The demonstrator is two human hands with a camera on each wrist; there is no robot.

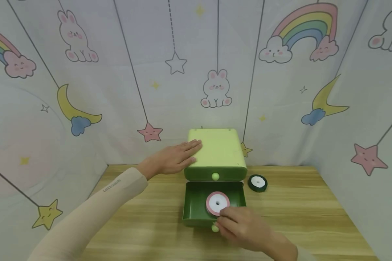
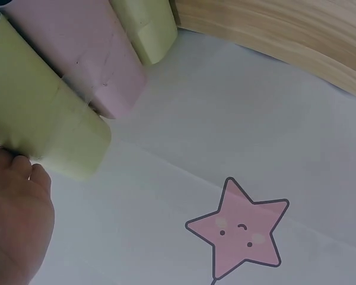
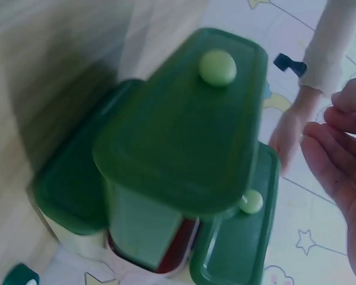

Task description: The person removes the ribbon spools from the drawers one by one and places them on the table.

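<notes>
Your left hand [image 1: 174, 157] rests, fingers extended, on the 3-drawer cabinet [image 1: 217, 148]. Your right hand [image 1: 245, 228], fingers loosely bent and empty, overhangs the extended middle drawer [image 1: 196, 203]; 1 pink ribbon spool [image 1: 212, 203] lies inside.

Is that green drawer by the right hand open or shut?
Open: the green drawer sticks out from the cabinet, and its inside shows.

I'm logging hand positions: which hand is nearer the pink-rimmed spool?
Right. The right hand is close by the spool; the left hand rests on the cabinet, farther back.
</notes>
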